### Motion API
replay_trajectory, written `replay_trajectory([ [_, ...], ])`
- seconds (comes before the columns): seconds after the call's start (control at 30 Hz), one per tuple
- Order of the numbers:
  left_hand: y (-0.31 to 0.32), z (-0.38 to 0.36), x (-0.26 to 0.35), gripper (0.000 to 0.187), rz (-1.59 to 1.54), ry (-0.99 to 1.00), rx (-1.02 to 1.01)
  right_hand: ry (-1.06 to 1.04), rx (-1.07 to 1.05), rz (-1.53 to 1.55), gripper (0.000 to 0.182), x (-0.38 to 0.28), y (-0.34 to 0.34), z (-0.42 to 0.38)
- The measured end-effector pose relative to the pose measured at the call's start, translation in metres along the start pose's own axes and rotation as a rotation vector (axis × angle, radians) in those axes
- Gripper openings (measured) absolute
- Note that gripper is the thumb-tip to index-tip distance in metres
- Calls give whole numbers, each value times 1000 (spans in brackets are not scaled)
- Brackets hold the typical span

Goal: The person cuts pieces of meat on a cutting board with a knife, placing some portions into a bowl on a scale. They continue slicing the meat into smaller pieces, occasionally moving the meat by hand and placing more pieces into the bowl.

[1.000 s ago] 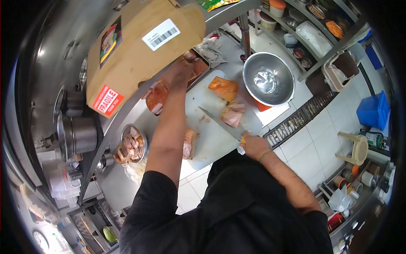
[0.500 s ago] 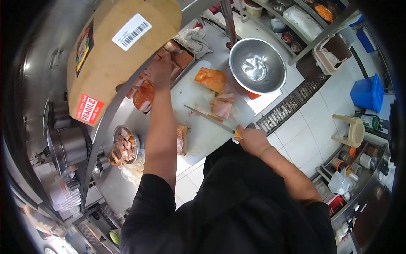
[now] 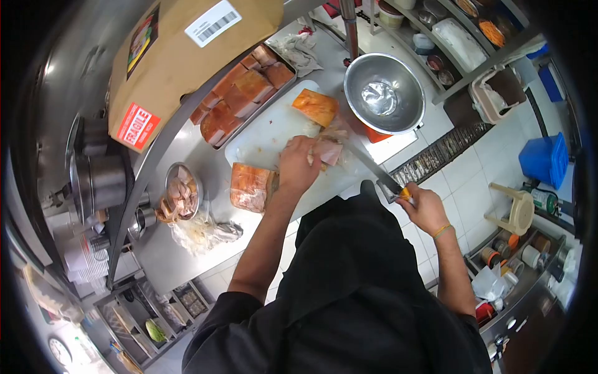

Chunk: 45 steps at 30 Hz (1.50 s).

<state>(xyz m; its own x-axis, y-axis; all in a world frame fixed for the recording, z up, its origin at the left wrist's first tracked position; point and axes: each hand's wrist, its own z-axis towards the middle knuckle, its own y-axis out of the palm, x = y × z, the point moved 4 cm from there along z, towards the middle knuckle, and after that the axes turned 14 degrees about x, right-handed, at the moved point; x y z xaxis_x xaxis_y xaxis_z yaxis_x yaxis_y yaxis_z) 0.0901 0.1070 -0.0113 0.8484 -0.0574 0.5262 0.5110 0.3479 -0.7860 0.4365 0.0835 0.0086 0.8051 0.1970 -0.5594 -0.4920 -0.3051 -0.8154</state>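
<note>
My right hand (image 3: 425, 209) grips the yellow handle of a long knife (image 3: 377, 168), its blade angled up and left over the cutting board's edge. My left hand (image 3: 299, 163) is on the white cutting board (image 3: 249, 140), fingers curled at a cut piece of pinkish meat (image 3: 329, 151); the fingertips are partly hidden. Farther up the board lies an orange-brown slab of smoked meat (image 3: 315, 107). Another slab (image 3: 251, 187) sits at the lower left corner, left of my left wrist. Beyond the board, a metal tray (image 3: 283, 92) holds several browned meat blocks (image 3: 247, 86).
A big steel bowl (image 3: 384, 93) stands right of the board. At left are a small metal bowl of meat pieces (image 3: 184, 190) and crumpled plastic (image 3: 202, 234). A cardboard box (image 3: 180, 68) overhangs the counter. A grated drain (image 3: 436, 159) crosses the tiled floor.
My left hand has come back from the meat tray to the pieces on the board. My right hand has moved right and outward with the knife. The view has shifted slightly.
</note>
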Motion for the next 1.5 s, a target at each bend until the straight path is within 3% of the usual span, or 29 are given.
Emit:
replay_trajectory([
  [0.1, 0, -1, 17, 33, 131, -103, -144, -7, 27, -35, 32, 7, -9, 5],
  [0.2, 5, -1, -2, 45, 99, -139, -68, -28, 21, -21, 34, 8, -8, 6],
  [0.37, -8, 79, 2, 53, 217, 236, 75, -98, -118, -5, 33, -7, 9, 6],
  [0.47, 27, 116, -14, 63, 403, 430, -227, -191, -217, -40, 34, -25, 33, 17],
  [0.57, 47, 134, -15, 64, 517, 342, -453, -224, -234, -61, 36, -34, 59, 31],
  [0.67, 37, 143, -16, 66, 427, 198, -509, -195, -218, -73, 38, -29, 68, 44],
  [0.77, 11, 142, -39, 71, 308, 57, -467, -158, -203, -49, 39, -24, 66, 47],
  [0.87, -9, 131, -76, 70, 282, 70, -398, -128, -171, -22, 39, -18, 67, 49],
  [1.07, -70, 79, -125, 67, -132, -185, -245, -58, -163, 10, 37, -22, 66, 53],
  [1.17, -91, 50, -109, 68, -214, -268, -418, -68, -162, 18, 37, -21, 71, 55],
  [1.27, -71, 21, -101, 67, 23, -43, -433, -84, -160, -7, 36, -24, 65, 54],
  [1.37, -52, 15, -94, 84, 291, 27, -501, -114, -155, -36, 35, -25, 52, 48],
  [1.5, -61, 51, -63, 109, 315, 35, -511, -90, -172, -19, 36, -15, 26, 24],
])
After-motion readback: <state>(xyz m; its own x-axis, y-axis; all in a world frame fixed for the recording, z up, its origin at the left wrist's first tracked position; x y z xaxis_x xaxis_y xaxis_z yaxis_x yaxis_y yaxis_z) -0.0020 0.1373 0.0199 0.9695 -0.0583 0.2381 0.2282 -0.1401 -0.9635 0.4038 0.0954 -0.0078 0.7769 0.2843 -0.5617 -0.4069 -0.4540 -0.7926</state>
